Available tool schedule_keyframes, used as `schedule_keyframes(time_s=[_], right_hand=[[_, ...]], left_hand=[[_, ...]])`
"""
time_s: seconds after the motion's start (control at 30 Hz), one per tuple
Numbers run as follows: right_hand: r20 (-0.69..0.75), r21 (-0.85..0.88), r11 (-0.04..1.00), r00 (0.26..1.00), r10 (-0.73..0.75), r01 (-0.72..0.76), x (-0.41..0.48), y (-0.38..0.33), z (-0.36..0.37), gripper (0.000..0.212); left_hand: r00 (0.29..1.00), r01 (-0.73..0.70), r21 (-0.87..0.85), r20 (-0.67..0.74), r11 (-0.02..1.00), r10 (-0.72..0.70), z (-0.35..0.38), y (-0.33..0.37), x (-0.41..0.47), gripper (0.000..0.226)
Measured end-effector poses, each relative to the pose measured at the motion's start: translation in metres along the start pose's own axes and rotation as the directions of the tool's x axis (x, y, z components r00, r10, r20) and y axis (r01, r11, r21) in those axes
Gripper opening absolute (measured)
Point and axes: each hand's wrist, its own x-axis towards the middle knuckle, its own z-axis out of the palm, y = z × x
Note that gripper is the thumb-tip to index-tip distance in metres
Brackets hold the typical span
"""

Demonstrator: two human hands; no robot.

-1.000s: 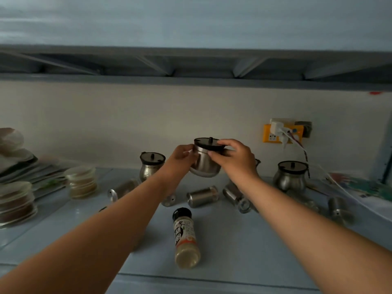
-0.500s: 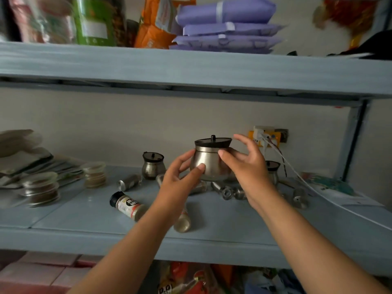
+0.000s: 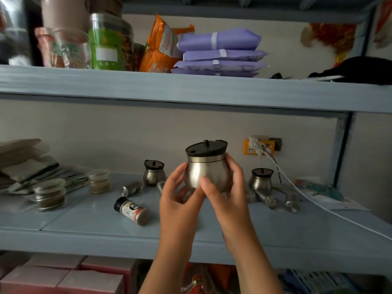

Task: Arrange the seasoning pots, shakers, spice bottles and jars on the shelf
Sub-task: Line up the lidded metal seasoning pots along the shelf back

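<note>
Head view: my pot was between my hands.
Left hand, right hand: both gripped it.
Look: shiny, round, black lid.

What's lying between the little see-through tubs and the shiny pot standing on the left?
A metal shaker lies on its side between the tubs and that pot, in the head view.

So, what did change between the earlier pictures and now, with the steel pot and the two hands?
The steel pot came toward the person, away from the back of the shelf. The right hand slid from the lid rim down round the body; the left hand moved lower. Both grips kept holding it; nothing was let go. The other pots and the lying spice bottle stayed put.
</note>
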Motion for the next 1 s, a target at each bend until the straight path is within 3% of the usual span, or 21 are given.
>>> schedule_keyframes(time_s=[0.13, 0.27, 0.4, 0.53, 0.63, 0.87, 1.0], right_hand=[[-0.032, 0.068, 0.998, 0.999, -0.003, 0.005, -0.006, -0.006, 0.003, 0.065], [-0.035, 0.166, 0.986, 0.999, 0.01, -0.004, -0.005, -0.016, 0.0, 0.055], [-0.114, 0.274, 0.962, 0.992, 0.047, -0.014, -0.004, -0.024, -0.001, 0.062], [-0.113, 0.361, 0.932, 0.99, 0.082, -0.037, -0.005, -0.028, -0.003, 0.058], [-0.093, 0.378, 0.925, 0.992, 0.081, -0.04, -0.006, -0.03, -0.003, 0.046], [0.006, 0.183, 0.977, 0.994, 0.108, -0.108, -0.009, -0.029, 0.0, 0.052], [0.027, 0.107, 0.987, 0.993, 0.113, -0.115, -0.017, -0.029, 0.005, 0.07]], left_hand=[[0.998, -0.062, 0.036, 0.025, 0.997, 0.061, 0.0, 0.005, -0.01, 0.051], [0.983, -0.118, 0.035, 0.142, 0.992, 0.112, -0.003, 0.007, -0.013, 0.049], [0.983, -0.16, -0.023, 0.082, 0.987, 0.162, -0.001, 0.005, -0.015, 0.04], [0.989, -0.012, -0.071, 0.146, 0.997, 0.022, -0.001, 0.002, -0.01, 0.066], [0.961, 0.015, -0.08, 0.276, 0.997, 0.007, 0.004, 0.005, -0.012, 0.063], [0.999, -0.024, -0.147, -0.041, 0.989, 0.018, 0.018, 0.008, -0.025, 0.078], [0.982, -0.049, -0.105, -0.184, 0.993, 0.029, 0.022, 0.005, -0.027, 0.077]])
